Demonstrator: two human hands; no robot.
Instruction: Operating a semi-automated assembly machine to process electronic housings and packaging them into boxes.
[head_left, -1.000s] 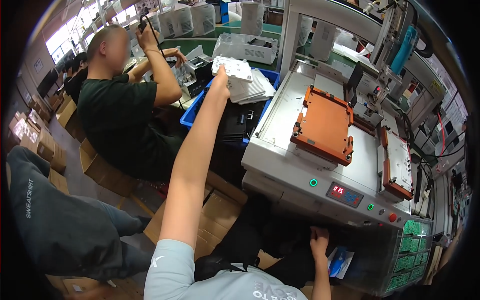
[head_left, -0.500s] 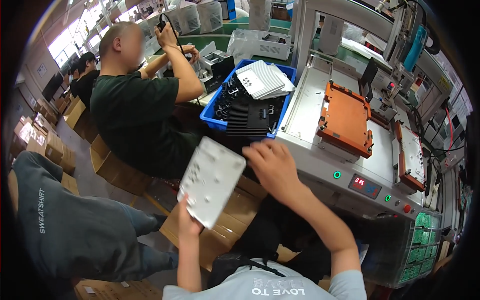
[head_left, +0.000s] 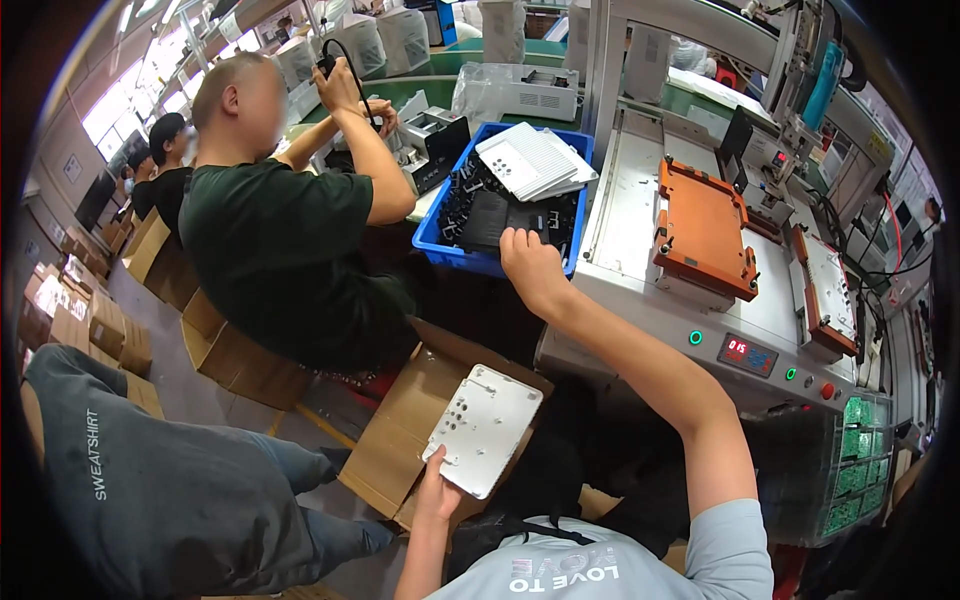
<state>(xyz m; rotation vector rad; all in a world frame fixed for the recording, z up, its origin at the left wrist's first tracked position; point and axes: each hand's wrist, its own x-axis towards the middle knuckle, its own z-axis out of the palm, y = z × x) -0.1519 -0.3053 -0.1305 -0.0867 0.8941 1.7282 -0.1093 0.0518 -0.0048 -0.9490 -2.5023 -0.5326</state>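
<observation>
My left hand [head_left: 437,494] is closed on the lower left edge of a white metal plate [head_left: 485,430]. The plate has rounded corners, small posts and a cluster of holes, and is tilted above an open cardboard box. Farther forward, my right hand [head_left: 532,268] reaches to the near side of a blue plastic bin [head_left: 470,262]. Its fingers curl over the near edge of a black finned heat sink [head_left: 488,218], and the thumb is hidden. Small black parts [head_left: 455,205] lie around the heat sink, and light grey finned panels [head_left: 525,160] are stacked behind it.
A bench machine [head_left: 640,270] with an orange fixture [head_left: 705,230] and a front panel stands at the right. The cardboard box [head_left: 385,440] is below my left hand. A co-worker [head_left: 270,230] sits at the left holding a corded tool; another person [head_left: 190,490] is at the lower left.
My right hand has moved forward from beside the plate to the heat sink in the bin. The white plate, in my left hand, is now lower and farther right in the view.
</observation>
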